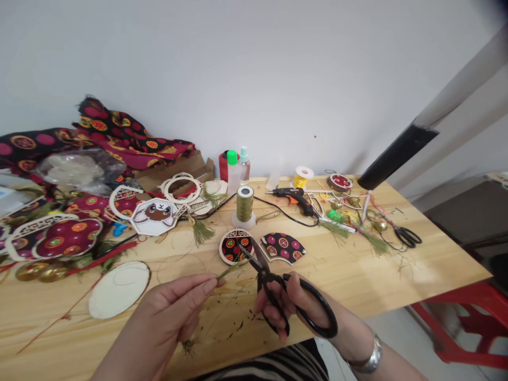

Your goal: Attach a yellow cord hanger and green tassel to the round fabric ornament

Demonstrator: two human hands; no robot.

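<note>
We've got the green thread bundle (234, 269) over the table (377, 296), inboard of its front edge. Left hand (170, 309): thumb and index pinching the bundle, other fingers curled under. Grip is close to the free end, likely so the strands don't flop.

Right hand (297, 292): thumb through one loop of the scissors (265, 276), fingers around the other, blades parted and aimed at the back edge. That angle probably lets the blades meet the strands crosswise. We can't tell if the strands sit between the blades or just under them.

Frayed green tuft (189, 346) below the left hand; may be the bundle's other end, can't confirm. Dark clippings (238, 320) scattered toward the front edge.

Thread spool (245, 203) stands upright mid-table, presumably so it won't roll. Round ornament (230, 250) and fan-shaped piece (283, 247) lie fabric side up just beyond the blades, probably for easy reach. Glue gun (293, 198) is parked nearer the back edge, we'd guess to keep its nozzle away from the hands.
</note>
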